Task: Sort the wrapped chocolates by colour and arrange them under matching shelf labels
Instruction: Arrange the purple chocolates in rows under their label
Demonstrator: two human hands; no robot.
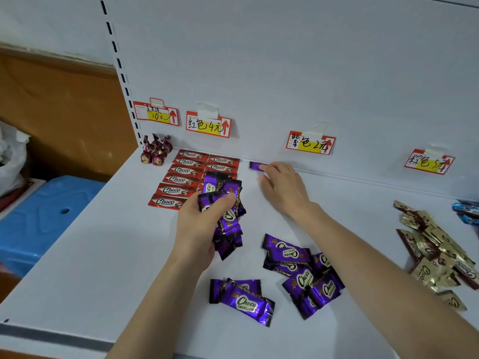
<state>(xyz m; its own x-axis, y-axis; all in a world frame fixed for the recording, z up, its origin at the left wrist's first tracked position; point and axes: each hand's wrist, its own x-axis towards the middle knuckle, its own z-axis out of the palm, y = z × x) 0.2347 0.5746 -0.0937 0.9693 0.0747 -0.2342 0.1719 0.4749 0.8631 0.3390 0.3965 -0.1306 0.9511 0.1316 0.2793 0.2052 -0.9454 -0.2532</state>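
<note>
Purple chocolates (225, 206) bunched in the left hand (197, 229), fingers curled round them, I see the right hand (282, 187) relaxed, fingertips on one purple bar (255, 165) at the back wall (below-left of its label (311, 143)).

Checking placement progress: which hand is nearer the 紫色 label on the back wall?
Right. The right hand lies just below-left of the 紫色 label; the left hand is farther forward, gripping purple chocolates.
</note>
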